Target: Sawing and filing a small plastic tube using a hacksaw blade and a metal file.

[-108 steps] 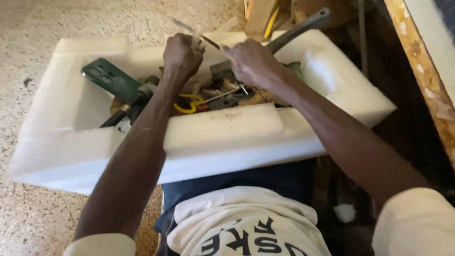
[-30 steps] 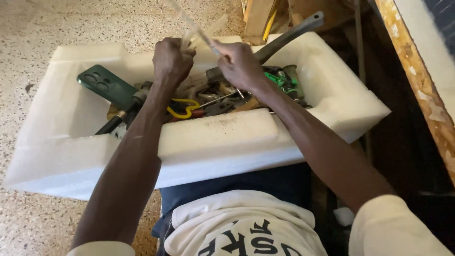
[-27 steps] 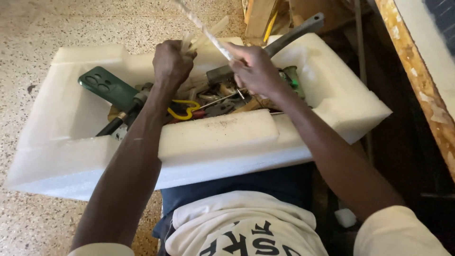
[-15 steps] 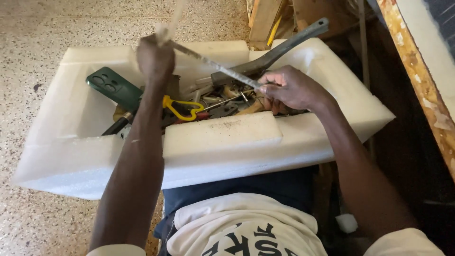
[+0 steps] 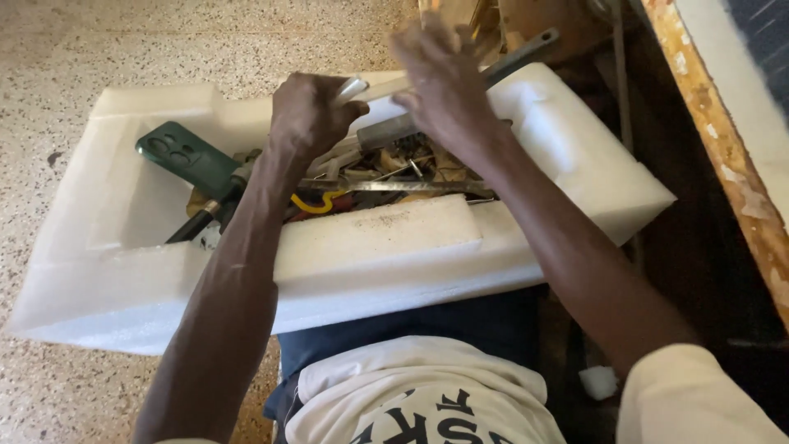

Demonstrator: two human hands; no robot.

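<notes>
My left hand (image 5: pixel 312 115) is closed around a thin pale stick (image 5: pixel 353 85) whose end pokes out past my knuckles. It hovers over the middle of a white foam tray (image 5: pixel 370 247) that rests on my lap. My right hand (image 5: pixel 440 78) is raised close beside it, above the tray's far rim. It is blurred, so I cannot see whether it grips anything. Below both hands the tray holds jumbled tools: a flat metal blade (image 5: pixel 394 187), a yellow-handled tool (image 5: pixel 316 201) and a grey tube (image 5: pixel 386 131).
A dark green phone case (image 5: pixel 185 160) lies in the tray's left part. A long grey metal handle (image 5: pixel 526 49) sticks out over the far rim. Speckled floor (image 5: pixel 123 49) lies to the left, a worn wooden board (image 5: pixel 723 148) to the right, and wood scraps (image 5: pixel 460 12) behind.
My right hand has risen from the tray's right side to beside my left hand. My left hand has shifted right, still holding the pale stick.
</notes>
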